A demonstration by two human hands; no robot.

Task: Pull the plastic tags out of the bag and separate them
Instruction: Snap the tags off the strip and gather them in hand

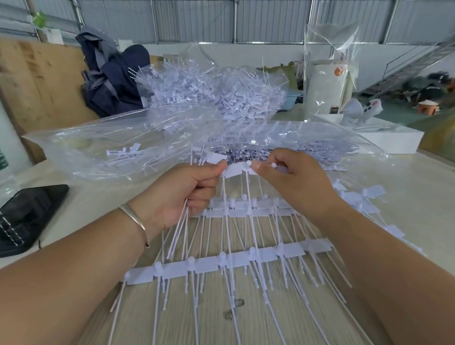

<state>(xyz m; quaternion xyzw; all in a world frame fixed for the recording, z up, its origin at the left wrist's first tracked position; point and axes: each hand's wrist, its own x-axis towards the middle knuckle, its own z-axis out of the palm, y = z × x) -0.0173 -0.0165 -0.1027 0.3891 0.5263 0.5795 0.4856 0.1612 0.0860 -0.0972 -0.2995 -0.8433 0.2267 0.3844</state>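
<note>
My left hand (193, 188) and right hand (293, 177) pinch one white tag strip (234, 170) just before the bag (115, 148); its stems trail toward me.

Tags (231, 263) white; bag (93, 146) clear; phone (15, 219) black; table (421, 191) pale wood-grain; backpack (111, 83) navy

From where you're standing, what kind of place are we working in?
Most likely a warehouse or small factory workshop: corrugated metal walls on steel framing, a metal staircase at the right, and bulk clear bags of plastic tags heaped on the wooden worktable.
</note>
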